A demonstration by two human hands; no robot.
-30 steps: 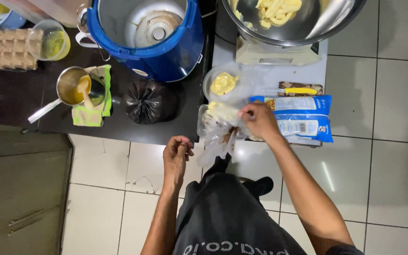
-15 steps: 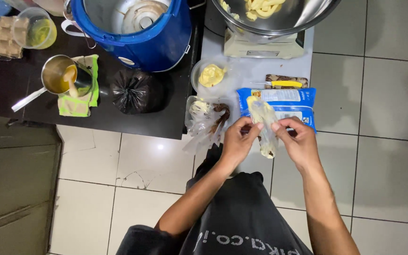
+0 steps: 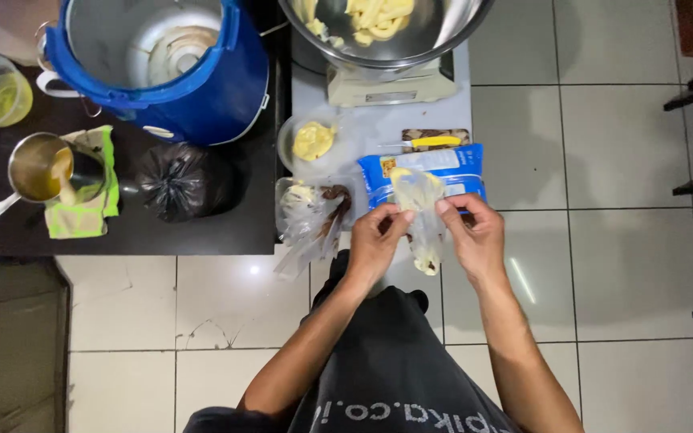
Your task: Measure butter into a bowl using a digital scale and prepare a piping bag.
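My left hand (image 3: 378, 240) and my right hand (image 3: 473, 234) both pinch the top of a small clear plastic bag (image 3: 422, 215) with pale yellow food inside. The bag hangs between them, just in front of a blue food packet (image 3: 459, 168) on a small white table (image 3: 378, 128). To the left of my left hand lies a heap of crumpled clear bags (image 3: 310, 216) with some brown and yellow pieces.
A metal bowl of yellow strips (image 3: 382, 24) sits on a scale (image 3: 391, 84). A round tub of yellow spread (image 3: 310, 140) and a yellow-handled knife (image 3: 427, 143) are nearby. On the dark counter stand a blue bucket (image 3: 170, 64), a black bag (image 3: 182, 180) and a metal ladle pot (image 3: 38, 168).
My left hand rose from below the table edge to join my right hand. Both now hold the small clear bag, which my right hand took from the heap of bags.
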